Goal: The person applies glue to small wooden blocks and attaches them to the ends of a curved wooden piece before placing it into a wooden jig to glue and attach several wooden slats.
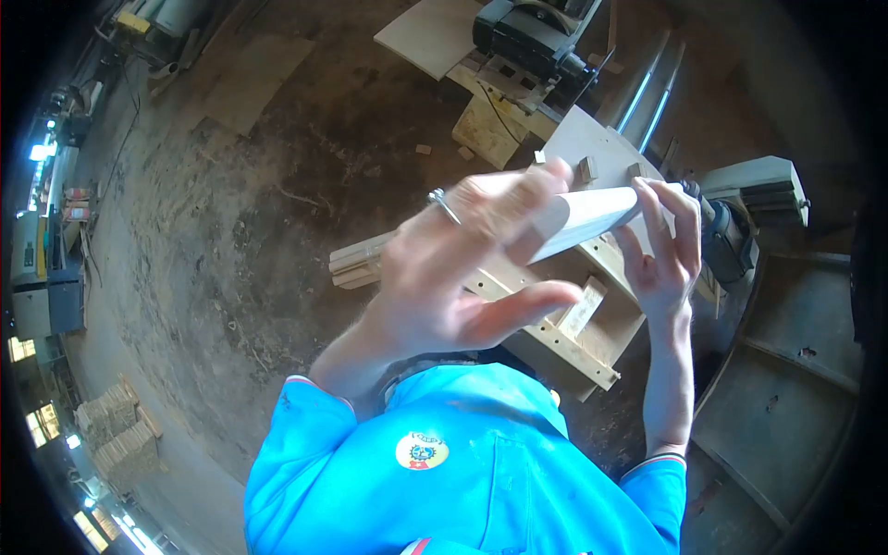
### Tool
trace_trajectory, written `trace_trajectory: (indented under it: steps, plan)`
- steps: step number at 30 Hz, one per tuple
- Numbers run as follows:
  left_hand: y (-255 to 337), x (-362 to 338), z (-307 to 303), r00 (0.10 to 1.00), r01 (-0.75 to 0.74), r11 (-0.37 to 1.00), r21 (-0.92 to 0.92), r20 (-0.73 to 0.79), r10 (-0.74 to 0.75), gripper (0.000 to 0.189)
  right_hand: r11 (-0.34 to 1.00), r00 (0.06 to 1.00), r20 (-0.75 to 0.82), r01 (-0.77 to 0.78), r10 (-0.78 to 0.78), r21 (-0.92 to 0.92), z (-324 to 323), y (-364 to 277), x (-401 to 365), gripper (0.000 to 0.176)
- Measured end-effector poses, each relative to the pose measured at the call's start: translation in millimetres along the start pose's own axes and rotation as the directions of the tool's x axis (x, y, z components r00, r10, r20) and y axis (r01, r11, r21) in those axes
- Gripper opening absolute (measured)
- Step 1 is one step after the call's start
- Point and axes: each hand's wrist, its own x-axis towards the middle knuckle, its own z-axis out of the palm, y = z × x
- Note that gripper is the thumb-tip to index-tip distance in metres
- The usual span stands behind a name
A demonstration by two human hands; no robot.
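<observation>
A pale wooden piece [590, 220] with a rounded end is held up in front of my chest. My right hand [664, 242] grips its far right end, fingers curled over the top edge and thumb beneath. At the opposite end is my left hand [458, 254], a ring on one finger, its fingers stretched out and its thumb spread wide below. Those fingers overlap the left end of the wood and are slightly blurred. Below both hands lies a wooden frame [546, 338] with drilled holes along its rails.
A machine with a dark motor [523, 42] stands at the top, beside a pale board [430, 37]. Another motor [731, 242] sits to the right, near two shiny metal rails [643, 97]. Stacked wood [116, 435] is on the dusty floor [231, 268] at left. A panelled board [786, 370] lies at right.
</observation>
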Motion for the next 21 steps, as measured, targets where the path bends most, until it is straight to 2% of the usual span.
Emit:
trace_trajectory:
  steps: [1,3,4,5,7,9,11,13,14,15,16,17,19,21]
  plan:
    - [8.7,-1.1,-4.0,1.0,-0.011,1.0,-0.003,0.003,0.011,0.062,1.0,0.999,-0.03,-0.014,0.014,-0.004,-6.2,-14.5,0.6,0.05]
    - [23.9,-4.8,-11.4,0.999,-0.015,0.997,0.07,-0.034,0.017,0.046,0.999,0.996,-0.082,-0.039,0.039,0.003,-12.8,-32.9,-8.0,0.047]
    - [32.0,-6.5,-15.4,0.997,0.0,0.998,0.058,-0.074,0.004,0.037,0.999,0.996,-0.079,-0.043,0.041,-0.024,-18.5,-38.2,-10.7,0.05]
    - [38.5,-9.2,-20.7,0.997,-0.013,0.998,0.059,-0.074,0.017,0.037,0.998,0.996,-0.077,-0.046,0.042,-0.05,-24.7,-42.5,-13.3,0.053]
    - [49.5,-15.9,-39.8,0.977,0.098,0.992,0.074,-0.195,-0.082,0.037,0.969,0.971,-0.02,-0.241,0.24,-0.061,-44.8,-37.4,-27.2,0.064]
    - [55.2,-28.4,-62.6,0.925,0.205,0.979,-0.003,-0.326,-0.195,0.038,0.933,0.941,-0.017,-0.337,0.338,-0.127,-55.4,-8.2,-73.2,0.06]
    - [66.3,-38.1,-70.0,0.873,0.325,0.94,-0.104,-0.349,-0.34,0.034,0.927,0.927,-0.029,-0.374,0.374,0.009,-63.1,1.7,-105.2,0.061]
    - [72.0,-47.7,-68.0,0.821,0.428,0.901,-0.069,-0.387,-0.42,0.031,0.928,0.928,-0.024,-0.371,0.372,0.022,-72.6,-1.8,-120.2,0.064]
    - [74.0,-49.4,-66.1,0.801,0.428,0.896,-0.114,-0.412,-0.435,0.031,0.822,0.85,-0.023,-0.501,0.526,0.272,-75.7,-0.8,-128.0,0.067]
    - [76.2,-52.8,-63.3,0.797,0.418,0.904,-0.087,-0.442,-0.411,0.031,0.645,0.749,0.01,-0.577,0.662,0.502,-78.7,0.9,-136.7,0.069]
    - [76.1,-58.6,-63.1,0.782,0.455,0.89,-0.035,-0.462,-0.418,0.032,0.495,0.646,0.054,-0.633,0.761,0.595,-85.9,0.8,-148.9,0.072]
    - [76.0,-65.3,-62.9,0.765,0.495,0.869,0.008,-0.478,-0.432,0.032,0.481,0.67,0.035,-0.567,0.741,0.669,-90.0,0.6,-156.0,0.073]
    - [76.3,-75.5,-61.1,0.701,0.543,0.819,-0.187,-0.435,-0.565,0.029,0.376,0.633,0.067,-0.538,0.771,0.754,-102.7,-10.2,-169.2,0.07]
    - [74.3,-80.5,-59.8,0.689,0.575,0.797,-0.184,-0.417,-0.593,0.029,0.3,0.6,0.09,-0.518,0.795,0.801,-114.0,-21.1,-181.4,0.068]
